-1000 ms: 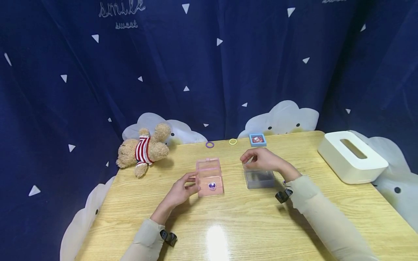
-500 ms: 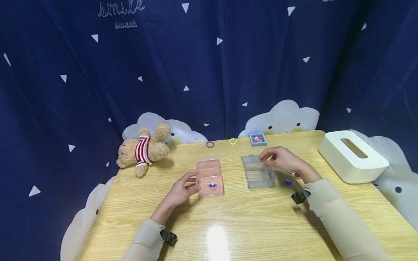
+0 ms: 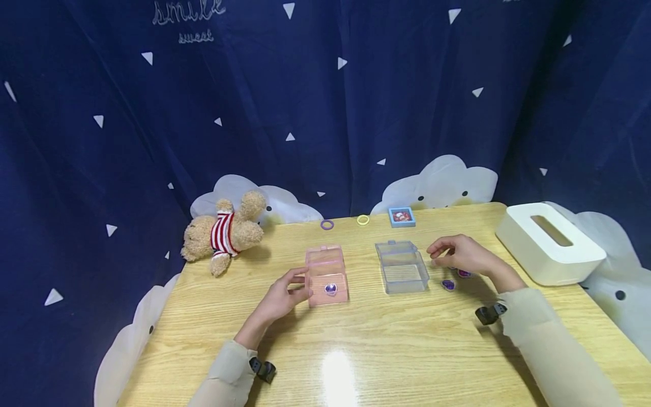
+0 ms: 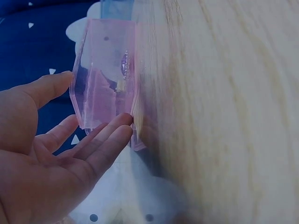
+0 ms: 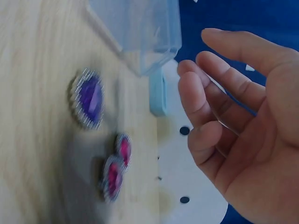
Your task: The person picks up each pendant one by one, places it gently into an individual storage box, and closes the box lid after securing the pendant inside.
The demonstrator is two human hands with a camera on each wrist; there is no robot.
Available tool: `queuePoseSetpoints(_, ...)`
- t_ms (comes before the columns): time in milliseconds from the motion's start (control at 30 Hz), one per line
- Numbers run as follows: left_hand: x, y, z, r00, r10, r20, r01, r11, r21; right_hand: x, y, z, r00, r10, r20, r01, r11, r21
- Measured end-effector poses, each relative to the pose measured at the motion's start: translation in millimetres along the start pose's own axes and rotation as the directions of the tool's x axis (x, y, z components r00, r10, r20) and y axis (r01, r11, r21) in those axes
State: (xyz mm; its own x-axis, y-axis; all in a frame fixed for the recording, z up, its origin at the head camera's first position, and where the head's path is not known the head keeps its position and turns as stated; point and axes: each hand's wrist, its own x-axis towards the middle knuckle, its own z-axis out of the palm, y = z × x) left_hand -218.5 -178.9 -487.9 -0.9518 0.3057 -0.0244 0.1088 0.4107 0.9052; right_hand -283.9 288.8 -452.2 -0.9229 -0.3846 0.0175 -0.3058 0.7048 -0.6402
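My left hand [image 3: 281,297] rests against the left side of a small pink see-through box [image 3: 317,298], its thumb and fingertips at the wall. The lid of this box is swung back, and a purple heart-shaped gem [image 3: 330,289] with a pale beaded border lies inside. Right of it stands a bluish see-through box [image 3: 403,287], lid also back, with nothing in it. My right hand [image 3: 464,254] hovers just past that box's right side, fingers loosely bent and holding nothing. Below it lie a purple gem [image 5: 89,99] and two pink gems [image 5: 113,178], all silver-edged.
At the table's back edge are a purple ring [image 3: 327,224], a yellow ring [image 3: 363,220] and a blue square frame [image 3: 402,217]. A teddy bear [image 3: 224,233] lies at left; a white tissue box [image 3: 549,254] stands at right. Behind hangs a dark blue curtain [image 3: 264,90].
My right hand has moved right, off the bluish box to above the gems; that box's raised lid has come into full view. My left hand has stayed at the pink box.
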Motion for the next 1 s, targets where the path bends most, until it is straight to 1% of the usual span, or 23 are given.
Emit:
queuePoseSetpoints(233, -0.7, 1.3, 0.2, 1.0, -0.015, -0.005, 0.015, 1.0, 0.006, -11.5, 18.9, 2.5, 0.995, 0.042, 0.095, -0.043, 0.999, 0.01)
queuePoseSetpoints(367, -0.6, 1.6, -0.1, 1.0, -0.014, -0.003, 0.014, 1.0, 0.002, -16.4, 26.2, 5.8, 0.989, 0.06, 0.134, -0.061, 0.998, 0.0)
queuePoseSetpoints(567, -0.3, 0.4, -1.0, 1.0, -0.014, 0.003, 0.014, 1.0, 0.002, -23.6, 32.1, 9.2, 0.986, 0.079, 0.146, -0.078, 0.997, -0.017)
queuePoseSetpoints(767, -0.2, -0.6, -0.9, 1.0, -0.019, 0.001, 0.019, 1.0, 0.0, -28.5, 33.1, 13.1, 0.987, 0.042, 0.155, -0.043, 0.999, 0.006)
queuePoseSetpoints(1000, 1.0, -0.8, -0.4, 1.0, -0.018, -0.004, 0.018, 1.0, 0.015, -28.1, 35.1, 17.1, 0.986, 0.036, 0.163, -0.029, 0.999, -0.042)
